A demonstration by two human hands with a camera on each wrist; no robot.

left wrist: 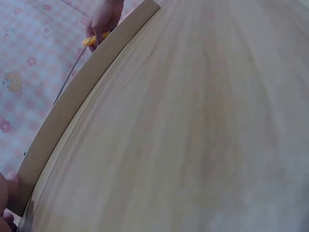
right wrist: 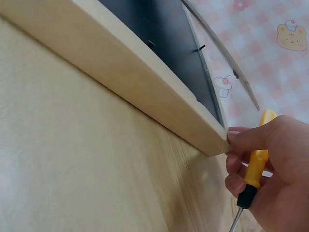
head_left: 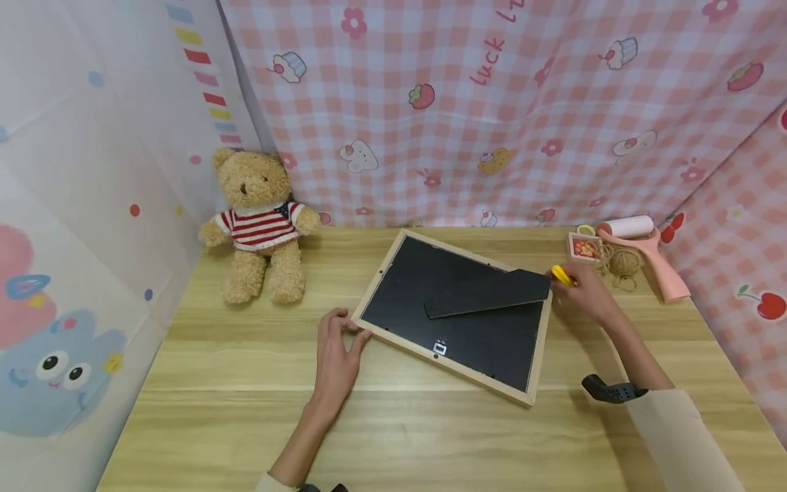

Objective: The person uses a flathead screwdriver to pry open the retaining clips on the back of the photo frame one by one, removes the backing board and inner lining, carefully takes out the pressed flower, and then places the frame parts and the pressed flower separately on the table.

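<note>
Right grip (right wrist: 270, 179) on screwdriver (right wrist: 253, 169), beside frame (right wrist: 145, 92)

Looking like a home craft corner: pink checked cloth (head_left: 492, 102) hanging behind a wooden desk (head_left: 246, 383), teddy (head_left: 261, 222) sitting at the back, twine (head_left: 621, 263) and roller (head_left: 639, 239) lying nearby.

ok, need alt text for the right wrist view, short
A right hand holds a yellow-handled screwdriver in its curled fingers, one fingertip touching the corner of a pale wooden picture frame lying face down on a wooden table. The frame's black backing and pink checked cloth show behind.
</note>
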